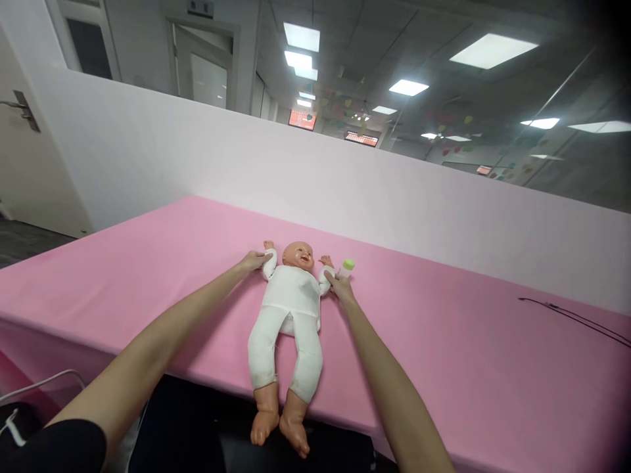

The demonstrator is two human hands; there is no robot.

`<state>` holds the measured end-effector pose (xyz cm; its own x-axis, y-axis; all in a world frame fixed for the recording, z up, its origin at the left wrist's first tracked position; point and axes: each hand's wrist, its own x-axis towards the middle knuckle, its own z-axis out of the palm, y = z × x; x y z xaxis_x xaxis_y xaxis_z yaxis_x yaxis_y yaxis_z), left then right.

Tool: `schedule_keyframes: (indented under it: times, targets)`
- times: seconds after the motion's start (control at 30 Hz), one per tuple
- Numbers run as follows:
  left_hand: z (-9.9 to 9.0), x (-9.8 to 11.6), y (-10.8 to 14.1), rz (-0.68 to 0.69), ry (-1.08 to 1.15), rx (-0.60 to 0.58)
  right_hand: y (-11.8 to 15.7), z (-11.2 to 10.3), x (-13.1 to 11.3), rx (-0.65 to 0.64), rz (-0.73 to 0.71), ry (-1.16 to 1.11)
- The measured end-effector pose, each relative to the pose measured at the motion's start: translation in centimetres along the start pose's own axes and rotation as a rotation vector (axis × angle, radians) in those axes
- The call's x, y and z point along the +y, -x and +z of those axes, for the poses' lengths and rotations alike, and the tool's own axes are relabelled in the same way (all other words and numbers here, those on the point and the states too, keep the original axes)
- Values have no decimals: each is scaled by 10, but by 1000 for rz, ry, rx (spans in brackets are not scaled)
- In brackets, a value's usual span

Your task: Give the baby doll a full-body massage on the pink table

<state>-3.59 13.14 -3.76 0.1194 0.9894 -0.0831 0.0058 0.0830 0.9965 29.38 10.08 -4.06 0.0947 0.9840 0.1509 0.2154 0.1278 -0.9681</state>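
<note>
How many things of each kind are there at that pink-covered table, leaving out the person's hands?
Baby doll in white: 1
Small bottle with a green top: 1
Thin black cable: 1
Total: 3

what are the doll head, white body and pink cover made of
The doll's head looks like moulded vinyl or plastic, smooth and slightly shiny. Its white body looks like stuffed cloth, showing seams. The pink cover looks like matte fabric, draped at the edge.

No legible text, seemingly
</note>
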Motion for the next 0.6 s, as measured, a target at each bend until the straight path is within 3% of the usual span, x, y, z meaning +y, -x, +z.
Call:
schedule_keyframes:
  times: [0.1,0.2,0.33,0.4,0.47,0.6]
  targets:
    - [-29,0,22,218,14,-169,19,-20,-7,-43,-39,-70]
    - [-53,-4,44,383,-168,-381,48,-36,-14,-164,-150,-47]
    - [-57,-10,62,566,-387,-491,80,-39,-16,-331,-114,32]
    - [-51,-12,65,606,-406,-496,87,-35,-15,-337,-95,31]
    - [-44,-13,65,597,-378,-453,87,-31,-13,-254,-117,4]
    - [-38,-18,59,470,-126,-136,75,-27,-6,64,-70,-178]
